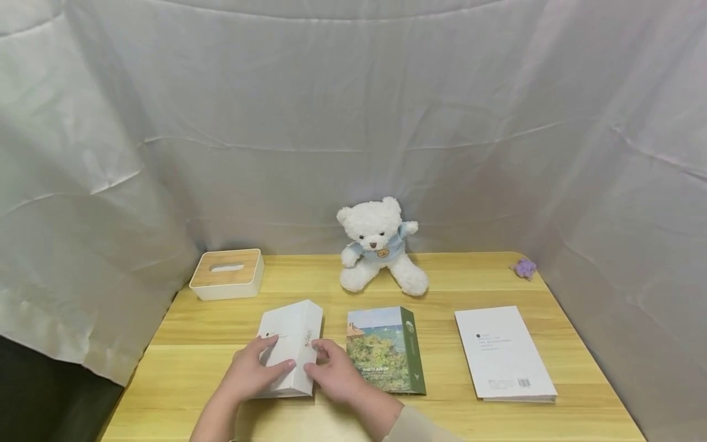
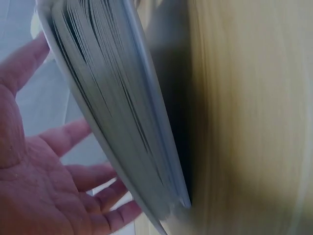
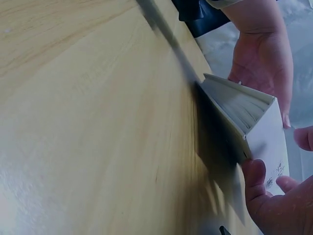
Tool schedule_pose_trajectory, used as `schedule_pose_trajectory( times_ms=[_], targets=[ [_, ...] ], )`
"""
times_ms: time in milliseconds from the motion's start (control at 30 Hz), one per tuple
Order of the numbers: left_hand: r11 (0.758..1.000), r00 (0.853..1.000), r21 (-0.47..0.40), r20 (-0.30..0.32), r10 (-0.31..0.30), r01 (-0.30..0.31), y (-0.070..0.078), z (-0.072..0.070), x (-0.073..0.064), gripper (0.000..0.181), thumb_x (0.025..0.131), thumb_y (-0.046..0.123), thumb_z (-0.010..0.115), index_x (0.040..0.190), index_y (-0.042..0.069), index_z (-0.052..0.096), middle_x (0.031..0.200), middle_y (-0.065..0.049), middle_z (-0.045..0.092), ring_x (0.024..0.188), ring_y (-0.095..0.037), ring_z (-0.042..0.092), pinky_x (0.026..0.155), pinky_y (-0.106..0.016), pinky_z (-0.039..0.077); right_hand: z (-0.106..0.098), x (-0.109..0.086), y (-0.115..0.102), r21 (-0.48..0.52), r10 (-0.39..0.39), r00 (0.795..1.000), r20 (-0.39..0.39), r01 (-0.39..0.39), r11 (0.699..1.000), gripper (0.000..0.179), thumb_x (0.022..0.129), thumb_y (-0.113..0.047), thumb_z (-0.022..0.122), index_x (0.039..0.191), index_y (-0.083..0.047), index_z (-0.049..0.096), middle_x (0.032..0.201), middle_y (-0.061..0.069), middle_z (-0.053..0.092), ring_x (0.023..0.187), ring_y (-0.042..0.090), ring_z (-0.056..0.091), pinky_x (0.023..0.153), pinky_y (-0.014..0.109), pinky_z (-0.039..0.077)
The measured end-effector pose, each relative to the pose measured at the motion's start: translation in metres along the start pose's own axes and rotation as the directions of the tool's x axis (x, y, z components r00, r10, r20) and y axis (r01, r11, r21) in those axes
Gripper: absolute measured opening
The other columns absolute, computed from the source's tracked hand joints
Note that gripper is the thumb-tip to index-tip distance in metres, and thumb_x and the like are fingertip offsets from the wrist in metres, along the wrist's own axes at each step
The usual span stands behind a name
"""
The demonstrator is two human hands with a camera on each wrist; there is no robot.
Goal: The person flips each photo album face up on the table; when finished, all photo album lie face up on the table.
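A thick white photo album (image 1: 284, 353) is at the left front of the table, its spine turned to the right. The left hand (image 1: 251, 368) lies against its cover with fingers spread; in the left wrist view, the outstretched fingers touch the cover beside the page edges (image 2: 110, 98). At the spine (image 3: 269, 152), the right hand (image 1: 337, 374) holds the album, fingers curled at the lower edge. The album stands tilted, with a dark shadow under it. Close to the right hand is a second photo album (image 1: 378, 344) with a painted landscape cover and green spine.
Farther right lies another white album (image 1: 505, 353), back cover up. A white teddy bear (image 1: 378, 245) in a blue shirt sits at the back. At the back left is a wood-topped tissue box (image 1: 227, 276); a purple flower (image 1: 524, 268) lies at the back right. Grey cloth (image 1: 287, 123) surrounds the table.
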State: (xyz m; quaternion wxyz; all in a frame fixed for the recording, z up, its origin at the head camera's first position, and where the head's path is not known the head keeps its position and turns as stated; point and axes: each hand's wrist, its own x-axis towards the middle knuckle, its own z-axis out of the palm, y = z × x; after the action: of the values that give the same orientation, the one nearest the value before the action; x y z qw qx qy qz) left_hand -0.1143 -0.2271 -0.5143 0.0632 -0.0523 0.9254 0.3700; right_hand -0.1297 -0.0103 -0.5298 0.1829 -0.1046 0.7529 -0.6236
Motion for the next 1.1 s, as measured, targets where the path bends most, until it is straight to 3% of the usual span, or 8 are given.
schedule_pose_trajectory(
  times_ms=[167,300,467,667,900,1100],
  targets=[
    [1.000,0.998,-0.011,-0.066,-0.023,0.023,0.011,0.006,0.002,0.084,0.087,0.047,0.085,0.142,-0.009,0.059,0.147,-0.040,0.050,0.139,-0.060,0.044,0.114,-0.071,0.036,0.001,0.001,-0.001,0.050,-0.001,1.000,-0.011,0.001,0.999,0.063,0.100,-0.010,0.070,0.151,0.013,0.041,0.122,0.022,0.069,0.101,0.030,0.071,0.087,0.044,0.061],
    [0.999,0.994,-0.036,-0.110,-0.024,0.021,0.019,0.009,0.002,0.075,0.087,0.043,0.086,0.138,-0.007,0.063,0.144,-0.036,0.055,0.136,-0.057,0.049,0.113,-0.069,0.039,0.002,0.002,-0.003,0.070,0.001,1.000,-0.029,0.001,0.998,0.066,0.099,-0.009,0.070,0.151,0.016,0.039,0.124,0.026,0.068,0.103,0.032,0.071,0.089,0.045,0.062],
    [0.999,0.991,-0.041,-0.129,-0.028,0.023,0.024,0.009,0.001,0.067,0.087,0.041,0.086,0.137,0.000,0.067,0.142,-0.034,0.059,0.132,-0.054,0.055,0.107,-0.066,0.046,0.002,0.003,-0.004,0.105,0.005,0.999,-0.044,0.000,0.994,0.065,0.098,-0.005,0.069,0.151,0.018,0.039,0.124,0.028,0.069,0.101,0.032,0.072,0.086,0.046,0.063],
    [0.998,0.991,-0.060,-0.136,-0.020,0.012,0.028,0.007,-0.001,0.064,0.091,0.039,0.083,0.138,0.000,0.066,0.137,-0.036,0.061,0.126,-0.055,0.059,0.102,-0.065,0.051,0.002,0.003,-0.011,0.142,0.023,0.996,-0.081,-0.011,0.990,0.068,0.098,-0.007,0.069,0.151,0.020,0.036,0.127,0.031,0.066,0.103,0.034,0.072,0.087,0.045,0.063],
    [0.993,0.989,-0.114,-0.141,-0.035,0.019,0.031,0.006,-0.003,0.059,0.092,0.038,0.082,0.138,0.004,0.067,0.137,-0.034,0.063,0.123,-0.054,0.062,0.094,-0.064,0.055,0.002,-0.001,-0.022,0.165,0.024,0.998,-0.061,-0.013,0.986,0.055,0.096,-0.006,0.069,0.144,0.013,0.053,0.116,0.016,0.074,0.075,0.021,0.069,0.060,0.037,0.057],
    [0.983,0.986,-0.183,-0.156,-0.049,0.020,0.031,0.003,-0.006,0.052,0.092,0.035,0.083,0.135,0.007,0.071,0.140,-0.031,0.062,0.121,-0.052,0.063,0.090,-0.062,0.057,0.002,-0.003,-0.027,0.161,0.007,0.998,-0.061,0.003,0.987,0.051,0.096,-0.006,0.068,0.144,0.008,0.058,0.115,0.012,0.073,0.067,0.019,0.063,0.055,0.030,0.052]
  ],
)
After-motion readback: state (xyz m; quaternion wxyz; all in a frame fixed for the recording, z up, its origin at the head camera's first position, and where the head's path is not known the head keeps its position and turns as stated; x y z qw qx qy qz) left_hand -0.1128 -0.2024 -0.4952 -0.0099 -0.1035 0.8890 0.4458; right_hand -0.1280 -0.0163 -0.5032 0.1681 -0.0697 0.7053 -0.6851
